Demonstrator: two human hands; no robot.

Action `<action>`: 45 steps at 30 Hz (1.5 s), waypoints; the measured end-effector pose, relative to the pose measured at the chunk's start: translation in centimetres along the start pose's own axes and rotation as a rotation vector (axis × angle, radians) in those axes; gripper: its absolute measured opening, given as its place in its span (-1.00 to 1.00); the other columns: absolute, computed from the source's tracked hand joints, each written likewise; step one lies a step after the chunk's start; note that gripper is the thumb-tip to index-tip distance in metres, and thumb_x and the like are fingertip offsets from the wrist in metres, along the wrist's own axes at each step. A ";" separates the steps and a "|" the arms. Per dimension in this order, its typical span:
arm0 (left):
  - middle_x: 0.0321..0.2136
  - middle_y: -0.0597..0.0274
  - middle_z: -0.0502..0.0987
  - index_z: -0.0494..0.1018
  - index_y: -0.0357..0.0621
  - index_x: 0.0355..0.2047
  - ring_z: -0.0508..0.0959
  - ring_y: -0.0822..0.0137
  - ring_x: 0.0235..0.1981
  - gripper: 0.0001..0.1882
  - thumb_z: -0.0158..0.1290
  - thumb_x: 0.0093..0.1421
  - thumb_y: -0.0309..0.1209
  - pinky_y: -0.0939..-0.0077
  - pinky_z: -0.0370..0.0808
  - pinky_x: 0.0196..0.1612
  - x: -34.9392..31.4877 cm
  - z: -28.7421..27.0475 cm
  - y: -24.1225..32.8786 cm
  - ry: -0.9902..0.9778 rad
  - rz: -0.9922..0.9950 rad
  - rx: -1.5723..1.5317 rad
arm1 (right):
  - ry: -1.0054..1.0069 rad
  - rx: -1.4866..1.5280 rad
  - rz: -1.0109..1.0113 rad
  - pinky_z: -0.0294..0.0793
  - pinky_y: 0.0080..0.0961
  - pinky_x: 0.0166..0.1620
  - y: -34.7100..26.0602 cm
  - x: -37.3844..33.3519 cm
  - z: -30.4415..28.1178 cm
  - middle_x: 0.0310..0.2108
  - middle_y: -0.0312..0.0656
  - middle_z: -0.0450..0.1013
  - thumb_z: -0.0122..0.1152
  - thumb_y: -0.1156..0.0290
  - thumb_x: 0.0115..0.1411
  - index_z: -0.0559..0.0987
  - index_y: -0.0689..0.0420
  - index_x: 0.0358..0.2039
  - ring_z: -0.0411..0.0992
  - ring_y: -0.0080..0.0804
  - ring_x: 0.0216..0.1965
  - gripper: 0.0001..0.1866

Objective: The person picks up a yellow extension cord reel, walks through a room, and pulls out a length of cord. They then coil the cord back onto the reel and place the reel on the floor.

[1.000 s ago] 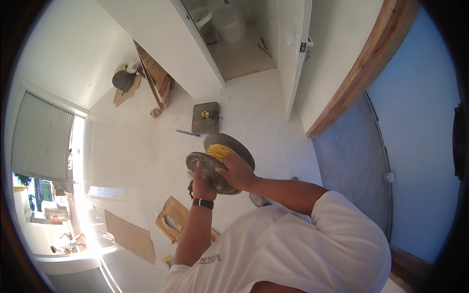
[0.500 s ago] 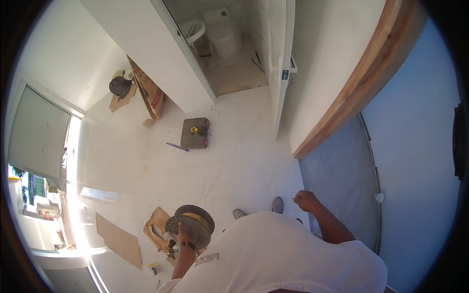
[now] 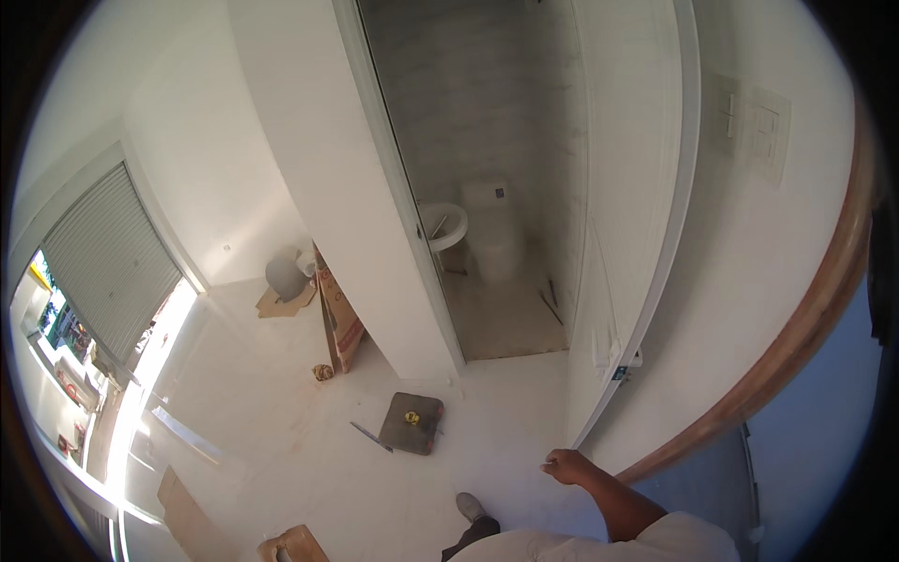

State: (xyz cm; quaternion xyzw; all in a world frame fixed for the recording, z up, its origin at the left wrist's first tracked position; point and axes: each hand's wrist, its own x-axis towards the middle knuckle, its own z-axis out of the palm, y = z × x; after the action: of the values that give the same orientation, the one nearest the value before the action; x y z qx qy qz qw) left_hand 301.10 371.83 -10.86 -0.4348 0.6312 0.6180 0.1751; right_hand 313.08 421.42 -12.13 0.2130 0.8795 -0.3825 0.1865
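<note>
My right hand (image 3: 567, 466) is held out above the floor beside the open white door (image 3: 629, 206), its fingers curled together. Whatever they may hold is too small to make out. My left hand is out of the picture. Ahead on the pale floor lies a dark tool case (image 3: 401, 438) with a small yellow-and-black round item (image 3: 412, 418), probably a tape measure, on its lid. A thin dark strip-like tool (image 3: 372, 436) rests at the case's left side. One grey shoe (image 3: 471, 508) of mine shows in front of the case.
Behind the doorway are a toilet (image 3: 492, 239) and a washbasin (image 3: 449, 225). Folded cardboard (image 3: 343, 328) leans against the wall end, near a grey rounded item (image 3: 286, 278). Flat cardboard (image 3: 194, 523) and a brown carton (image 3: 295, 541) lie lower left. Wood trim (image 3: 796, 351) edges the right wall.
The view has tilted up and the doorway has come closer. My left hand and the cable spool it held have left the picture. My right hand stays closed.
</note>
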 end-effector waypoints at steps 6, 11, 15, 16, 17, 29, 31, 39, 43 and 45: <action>0.17 0.02 0.50 0.21 -0.03 0.38 0.54 0.01 0.12 -0.21 0.21 0.24 -0.02 -0.05 0.52 0.13 10.5 10.6 15.6 -0.169 0.073 0.021 | -0.087 -0.144 -0.046 0.50 -0.20 0.18 -11.8 17.0 -2.9 0.08 0.08 0.57 0.25 -0.03 0.33 0.58 0.19 0.14 0.53 0.02 0.12 -0.42; 0.18 0.02 0.49 0.23 -0.03 0.37 0.53 0.01 0.13 -0.22 0.20 0.25 -0.01 -0.06 0.51 0.14 13.4 18.4 27.7 -0.256 0.143 0.073 | -0.103 -0.058 -0.239 0.51 -0.20 0.17 -20.4 28.9 -6.6 0.06 0.08 0.58 0.23 -0.06 0.33 0.58 0.20 0.13 0.54 0.02 0.11 -0.40; 0.18 0.02 0.49 0.24 -0.04 0.37 0.52 0.01 0.14 -0.23 0.19 0.25 0.00 -0.06 0.49 0.15 15.0 24.2 34.2 -0.280 0.173 0.102 | -0.031 0.001 -0.329 0.52 -0.20 0.15 -23.5 39.1 -11.3 0.05 0.08 0.59 0.26 -0.09 0.31 0.59 0.20 0.11 0.56 -0.01 0.09 -0.38; 0.18 0.02 0.49 0.24 -0.04 0.37 0.52 0.01 0.14 -0.23 0.18 0.25 0.01 -0.06 0.49 0.16 15.5 25.7 35.5 -0.278 0.177 0.100 | -0.024 0.012 -0.310 0.52 -0.21 0.14 -23.5 41.8 -12.7 0.04 0.08 0.59 0.26 -0.09 0.30 0.59 0.20 0.10 0.57 -0.02 0.08 -0.38; 0.18 0.03 0.49 0.25 -0.04 0.37 0.51 0.01 0.14 -0.23 0.18 0.25 0.01 -0.06 0.49 0.16 16.0 27.1 36.4 -0.271 0.176 0.094 | -0.024 0.031 -0.326 0.52 -0.21 0.14 -23.2 44.5 -14.0 0.04 0.09 0.59 0.27 -0.10 0.29 0.60 0.20 0.09 0.57 -0.03 0.08 -0.38; 0.20 0.03 0.48 0.28 -0.04 0.35 0.49 0.01 0.17 -0.25 0.14 0.26 0.05 -0.07 0.45 0.20 18.7 40.2 43.2 0.031 0.064 -0.081 | -0.141 -0.220 -0.270 0.48 -0.16 0.20 -8.7 75.0 -26.5 0.02 0.09 0.60 0.22 -0.06 0.29 0.67 0.14 0.04 0.54 0.04 0.12 -0.45; 0.20 0.03 0.48 0.29 -0.04 0.35 0.49 0.01 0.18 -0.25 0.14 0.26 0.05 -0.07 0.44 0.20 18.0 38.8 41.7 0.099 0.030 -0.120 | -0.256 -0.085 -0.046 0.45 -0.17 0.24 -5.6 77.2 -27.2 0.07 0.14 0.57 0.24 -0.03 0.28 0.67 0.17 0.05 0.50 0.06 0.17 -0.45; 0.21 0.03 0.48 0.32 -0.04 0.34 0.47 0.01 0.19 -0.26 0.11 0.27 0.08 -0.08 0.42 0.23 18.1 33.9 38.0 0.206 -0.055 -0.211 | -0.015 0.075 0.021 0.52 -0.12 0.13 -0.6 76.7 -28.7 -0.07 0.15 0.60 0.33 0.13 0.26 0.63 0.31 -0.08 0.56 0.08 0.04 -0.54; 0.22 0.03 0.48 0.33 -0.04 0.34 0.46 0.01 0.20 -0.26 0.10 0.27 0.09 -0.08 0.40 0.24 19.4 33.4 38.7 0.208 -0.102 -0.222 | 0.005 0.159 0.038 0.56 -0.11 0.05 1.0 75.8 -27.0 -0.18 0.17 0.61 0.23 0.09 0.32 0.65 0.31 -0.17 0.60 0.06 -0.07 -0.55; 0.22 0.04 0.48 0.34 -0.04 0.33 0.46 0.01 0.21 -0.26 0.10 0.27 0.10 -0.08 0.40 0.24 20.4 32.7 39.1 0.209 -0.126 -0.211 | 0.064 0.257 0.150 0.57 -0.11 0.00 2.9 73.8 -24.6 -0.29 0.16 0.61 0.15 0.04 0.36 0.66 0.31 -0.27 0.61 0.05 -0.15 -0.52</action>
State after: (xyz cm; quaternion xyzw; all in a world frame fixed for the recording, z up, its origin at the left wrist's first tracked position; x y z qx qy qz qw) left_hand 249.41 390.04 -7.50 -0.5514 0.5490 0.6200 0.1003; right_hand 248.56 458.84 -34.44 0.3122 0.8104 -0.4699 0.1577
